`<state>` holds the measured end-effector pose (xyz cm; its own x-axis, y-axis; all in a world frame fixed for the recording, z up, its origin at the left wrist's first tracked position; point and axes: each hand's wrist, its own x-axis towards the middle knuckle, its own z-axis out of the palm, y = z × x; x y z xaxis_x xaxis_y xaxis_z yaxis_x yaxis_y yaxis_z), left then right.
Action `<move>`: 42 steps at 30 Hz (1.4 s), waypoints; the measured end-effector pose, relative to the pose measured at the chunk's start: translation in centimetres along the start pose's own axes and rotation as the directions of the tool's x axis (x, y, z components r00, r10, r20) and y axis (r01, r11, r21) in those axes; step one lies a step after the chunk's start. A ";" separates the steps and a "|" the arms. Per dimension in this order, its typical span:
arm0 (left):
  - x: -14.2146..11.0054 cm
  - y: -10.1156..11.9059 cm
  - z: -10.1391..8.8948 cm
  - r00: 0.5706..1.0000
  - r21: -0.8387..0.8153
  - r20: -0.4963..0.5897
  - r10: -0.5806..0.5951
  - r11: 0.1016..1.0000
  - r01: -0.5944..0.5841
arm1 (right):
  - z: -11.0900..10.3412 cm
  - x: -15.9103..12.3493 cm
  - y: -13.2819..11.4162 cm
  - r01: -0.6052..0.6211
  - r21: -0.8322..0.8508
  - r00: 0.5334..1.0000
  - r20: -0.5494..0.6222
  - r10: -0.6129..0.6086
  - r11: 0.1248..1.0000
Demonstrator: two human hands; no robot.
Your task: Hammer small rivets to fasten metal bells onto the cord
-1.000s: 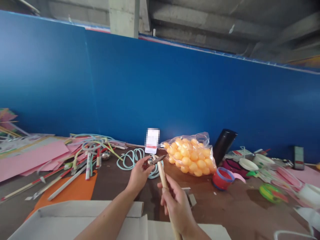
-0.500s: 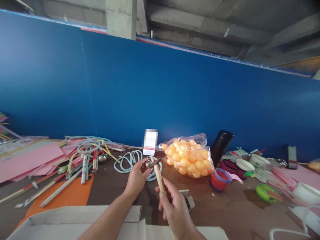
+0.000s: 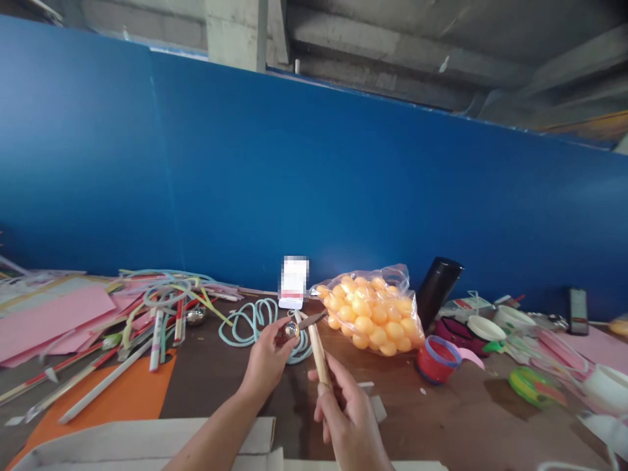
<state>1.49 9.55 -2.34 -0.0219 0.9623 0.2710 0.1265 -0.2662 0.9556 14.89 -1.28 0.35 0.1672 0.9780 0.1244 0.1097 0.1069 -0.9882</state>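
Note:
My right hand [image 3: 346,418] is closed round a thin wooden stick [image 3: 318,350] that points up and away over the brown table [image 3: 451,412]. My left hand [image 3: 267,356] pinches a small shiny silver bell [image 3: 291,329] against the stick's top end, where a short dark strip [image 3: 311,320] juts out to the right. Both hands hover above the table, just in front of a coil of pale teal cord [image 3: 252,317].
A clear bag of orange balls [image 3: 373,314] lies behind the hands, with a black cylinder [image 3: 438,286] and a red cup [image 3: 438,359] to its right. Straws, sticks and pink and orange paper [image 3: 118,392] cover the left. An open cardboard box [image 3: 132,445] sits at the near edge.
The view has drifted a little to the right and up. Both hands keep their hold on the stick and the bell, shifted only slightly lower in the picture.

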 end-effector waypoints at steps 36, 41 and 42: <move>0.4 0.2 -0.5 0.990 -0.051 -0.086 -0.110 0.993 0.106 | 0.4 -0.3 0.0 -0.069 0.013 0.997 -0.022 0.069 0.998; 0.8 0.0 -1.1 0.955 -0.224 -0.212 -0.208 0.961 0.160 | 0.9 -0.7 1.8 -0.194 0.028 0.973 0.133 0.188 0.981; 0.8 0.0 -1.1 0.953 -0.241 -0.219 -0.209 0.958 0.154 | 0.9 -0.8 2.1 -0.211 0.021 0.966 0.157 0.205 0.977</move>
<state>0.34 10.24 -1.95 -0.2649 0.9606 0.0844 -0.1210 -0.1200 0.9854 14.09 -1.64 -1.91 0.0300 0.9949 -0.0962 0.0511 -0.0976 -0.9939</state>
